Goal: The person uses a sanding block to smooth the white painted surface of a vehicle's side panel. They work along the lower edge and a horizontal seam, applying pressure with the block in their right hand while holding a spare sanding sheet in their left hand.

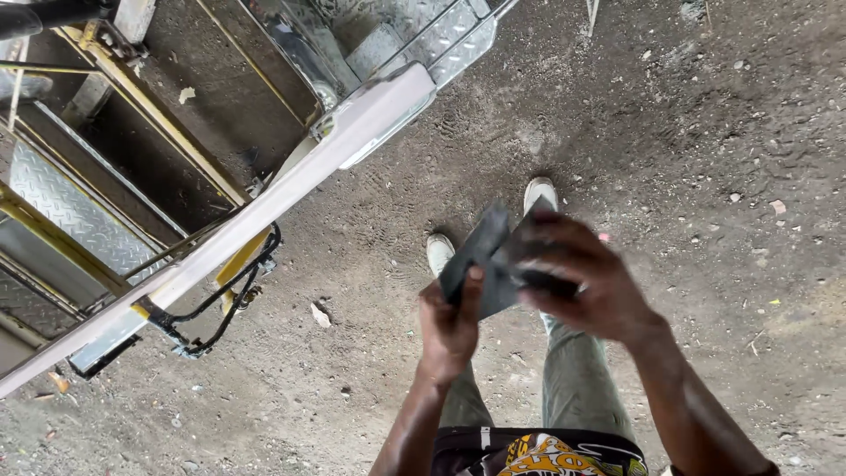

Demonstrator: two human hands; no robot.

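Here the dark rubber sheet [483,256] spans both hands' grip.

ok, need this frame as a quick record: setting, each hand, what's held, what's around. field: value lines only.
setting: outdoors, person standing on a dirt ground, seen from above
left hand: grips the lower edge of a dark grey folded sheet, thumb on its face
right hand: fingers curled over the sheet's upper right part
sheet: flexible, creased, held in the air in front of the body
feet: two pale shoes on the ground below the sheet
nearby: vehicle frame at left, with diamond-plate floor and black hoses
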